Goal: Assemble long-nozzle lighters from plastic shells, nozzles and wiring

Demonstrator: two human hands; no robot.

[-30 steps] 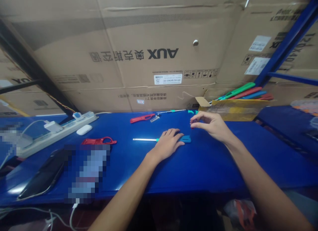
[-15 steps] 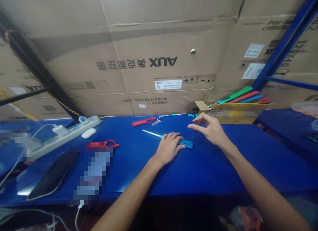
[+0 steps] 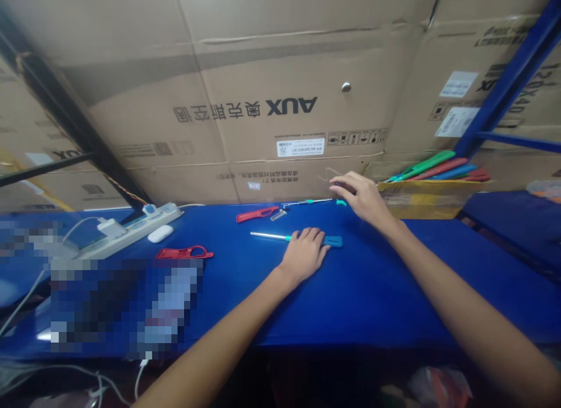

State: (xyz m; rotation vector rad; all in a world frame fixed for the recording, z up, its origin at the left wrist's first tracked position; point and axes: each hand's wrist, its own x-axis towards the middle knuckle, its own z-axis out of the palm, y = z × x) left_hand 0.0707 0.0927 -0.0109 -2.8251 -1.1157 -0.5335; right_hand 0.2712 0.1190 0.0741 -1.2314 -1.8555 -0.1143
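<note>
A blue long-nosed lighter with a thin metal tube lies on the blue table. My left hand is closed over its middle, holding it against the table and hiding part of the handle. The tube sticks out to the left, the handle end to the right. My right hand is raised above and beyond the lighter, its fingers pinched on a small screwdriver with a dark red handle. Most of the screwdriver is covered by the fingers.
Red lighter casing halves lie behind and to the left. A metal tube with green is near the cardboard wall. A taped box holds several coloured lighters. Left are a power strip, a white case and a blurred phone.
My right hand has lifted the screwdriver up and away from the lighter's handle end. The lighter has turned slightly under my left hand and lies straighter.
</note>
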